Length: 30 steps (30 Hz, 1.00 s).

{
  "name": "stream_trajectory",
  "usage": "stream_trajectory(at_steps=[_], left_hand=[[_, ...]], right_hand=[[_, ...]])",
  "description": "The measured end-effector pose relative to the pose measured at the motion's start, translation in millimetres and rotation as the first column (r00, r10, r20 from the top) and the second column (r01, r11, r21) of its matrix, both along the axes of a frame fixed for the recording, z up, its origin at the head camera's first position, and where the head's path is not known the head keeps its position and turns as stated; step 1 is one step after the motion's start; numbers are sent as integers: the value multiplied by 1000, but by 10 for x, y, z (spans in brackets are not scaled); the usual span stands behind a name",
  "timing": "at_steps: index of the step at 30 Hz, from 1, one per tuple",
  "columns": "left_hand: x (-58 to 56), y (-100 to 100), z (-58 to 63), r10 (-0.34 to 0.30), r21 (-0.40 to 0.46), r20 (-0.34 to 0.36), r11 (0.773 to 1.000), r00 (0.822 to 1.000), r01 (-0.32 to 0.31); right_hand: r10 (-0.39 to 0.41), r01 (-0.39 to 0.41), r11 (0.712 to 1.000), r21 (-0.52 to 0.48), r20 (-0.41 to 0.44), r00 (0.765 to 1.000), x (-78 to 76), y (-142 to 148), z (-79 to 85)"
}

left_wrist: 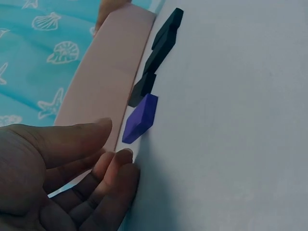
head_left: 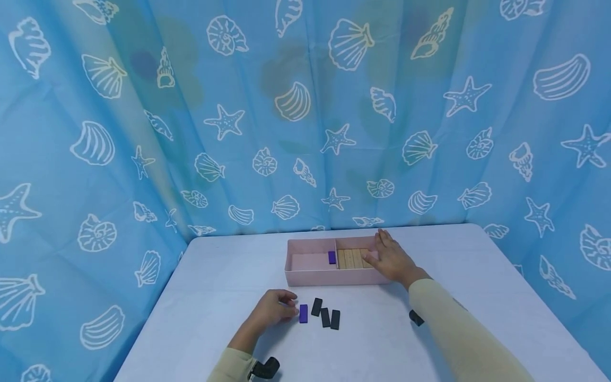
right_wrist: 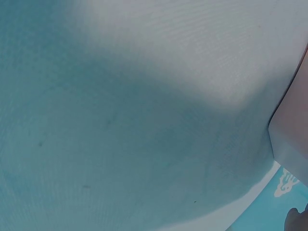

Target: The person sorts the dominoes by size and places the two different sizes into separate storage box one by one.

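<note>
My left hand (head_left: 273,311) is on the table beside a purple block (head_left: 303,313), its fingers loosely curved. The left wrist view shows a gap between thumb (left_wrist: 82,137) and fingers, with nothing held; the purple block (left_wrist: 140,119) lies just beyond the fingertips. My right hand (head_left: 393,260) rests at the right end of a pink two-compartment box (head_left: 336,278), fingers fairly straight. Wooden blocks (head_left: 350,259) lie side by side in the right compartment, partly covered by that hand. Another purple block (head_left: 332,258) stands in the left compartment against the divider.
Three black blocks (head_left: 325,317) lie on the white table (head_left: 229,265) just right of the purple one, in front of the box. A blue shell-print curtain (head_left: 305,132) surrounds the back and sides of the table.
</note>
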State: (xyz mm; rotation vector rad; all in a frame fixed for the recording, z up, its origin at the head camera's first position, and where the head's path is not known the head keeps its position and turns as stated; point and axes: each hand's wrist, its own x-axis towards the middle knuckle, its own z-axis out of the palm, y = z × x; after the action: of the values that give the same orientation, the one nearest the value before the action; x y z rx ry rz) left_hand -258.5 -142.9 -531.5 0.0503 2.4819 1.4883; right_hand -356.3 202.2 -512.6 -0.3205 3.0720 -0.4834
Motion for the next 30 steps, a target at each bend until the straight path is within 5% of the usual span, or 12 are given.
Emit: stream_trajectory(at_steps=[11,19,30], left_hand=[[29,98,1,-42,-128,-41,991,998,37],[28,153,-24,-89,-319,-120,946,989,46],[66,168,-25,-101,-358,-108,932,989,57]], right_hand=[[-1,1,1000,2,-10,1000,-11,3,-30],[-12,12,1000,-6,-15,1000,-26,-2,-29],[-17,16,1000,-8,-3,1000,-19,-2,-32]])
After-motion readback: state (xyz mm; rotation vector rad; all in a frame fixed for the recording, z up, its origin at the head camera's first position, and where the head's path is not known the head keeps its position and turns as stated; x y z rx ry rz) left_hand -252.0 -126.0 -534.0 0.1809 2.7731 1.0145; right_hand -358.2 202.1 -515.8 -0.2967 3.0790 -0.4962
